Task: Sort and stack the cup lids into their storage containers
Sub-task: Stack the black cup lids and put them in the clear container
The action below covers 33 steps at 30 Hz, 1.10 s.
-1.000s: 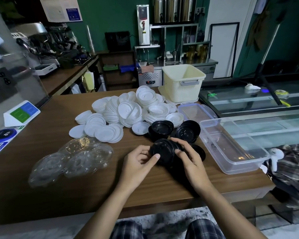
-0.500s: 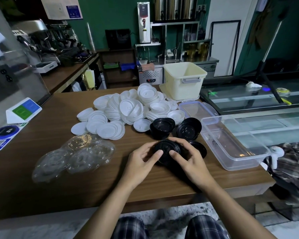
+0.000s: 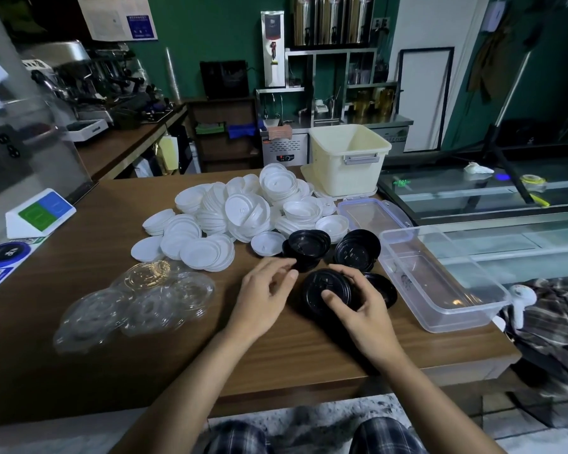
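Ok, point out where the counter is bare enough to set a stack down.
Bare: the near counter strip below the clear lids; the patch between white lids and the sign stand; the clear container's floor. Crowded: around the black lids.

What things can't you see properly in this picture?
Head view:
- The black lid stack: the right hand covers its side, so no count.
- The black lid behind that hand: mostly hidden.
- The clear lids: see-through, blurry; number unclear.
- The wall poster: cut by top edge, print too small.
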### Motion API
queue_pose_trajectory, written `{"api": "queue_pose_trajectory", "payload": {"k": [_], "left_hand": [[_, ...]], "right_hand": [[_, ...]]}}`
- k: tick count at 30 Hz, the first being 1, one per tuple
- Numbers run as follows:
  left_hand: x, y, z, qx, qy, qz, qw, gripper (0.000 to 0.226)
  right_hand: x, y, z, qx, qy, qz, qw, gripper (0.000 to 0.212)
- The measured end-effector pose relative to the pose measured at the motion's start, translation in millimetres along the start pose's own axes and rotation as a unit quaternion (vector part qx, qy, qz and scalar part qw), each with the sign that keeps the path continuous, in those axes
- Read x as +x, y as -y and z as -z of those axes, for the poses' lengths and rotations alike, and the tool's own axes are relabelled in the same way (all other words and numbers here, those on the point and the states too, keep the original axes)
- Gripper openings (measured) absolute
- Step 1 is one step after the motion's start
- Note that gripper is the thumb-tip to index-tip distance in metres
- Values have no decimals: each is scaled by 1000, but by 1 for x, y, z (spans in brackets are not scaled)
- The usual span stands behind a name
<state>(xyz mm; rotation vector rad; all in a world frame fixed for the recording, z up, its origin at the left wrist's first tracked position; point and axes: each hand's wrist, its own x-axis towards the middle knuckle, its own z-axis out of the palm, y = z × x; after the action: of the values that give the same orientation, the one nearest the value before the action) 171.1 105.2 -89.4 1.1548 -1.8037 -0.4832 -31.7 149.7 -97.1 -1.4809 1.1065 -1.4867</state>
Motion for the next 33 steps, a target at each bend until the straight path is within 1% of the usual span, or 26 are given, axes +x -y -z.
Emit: {"api": "queue_pose_trajectory", "payload": {"k": [2, 3, 6, 8, 11, 14, 19, 21, 25, 29, 31, 33], "left_hand": [[20, 9, 0, 75, -5, -49, 996, 29], [30, 13, 0, 104, 10, -70, 992, 33], [53, 21, -3, 175, 88, -126, 972, 40], [61, 27, -8, 213, 115, -158, 957, 38], [62, 33, -10, 234, 93, -185, 950, 20], [50, 33, -2, 246, 61, -198, 947, 14], [24, 35, 22, 235, 20, -179, 955, 13], [13, 38, 29, 218, 3, -154, 964, 12], [-7, 41, 37, 147, -50, -77, 985, 13], [-13, 36, 36, 83, -106, -38, 990, 20], [-14, 37, 34, 46, -120, -18, 992, 24], [-14, 40, 33, 10, -132, 1, 991, 26]], "right_hand": [[1, -2, 0, 5, -15, -9, 1000, 38], [1, -2, -1, 7, -18, -12, 1000, 38], [0, -2, -1, 7, -18, -10, 1000, 38], [1, -2, -1, 7, -16, -8, 1000, 38], [1, -3, 0, 10, -13, -8, 1000, 38], [1, -4, -1, 7, -12, -5, 1000, 38], [1, -4, -2, 3, -3, -6, 1000, 39], [1, -3, -2, -4, 2, -3, 1000, 41], [6, 0, -5, -19, 26, 9, 999, 45], [17, 4, -8, -12, 50, 9, 999, 39], [18, 3, -15, -23, 67, 17, 997, 38], [18, -1, -21, -29, 59, 24, 998, 38]]}}
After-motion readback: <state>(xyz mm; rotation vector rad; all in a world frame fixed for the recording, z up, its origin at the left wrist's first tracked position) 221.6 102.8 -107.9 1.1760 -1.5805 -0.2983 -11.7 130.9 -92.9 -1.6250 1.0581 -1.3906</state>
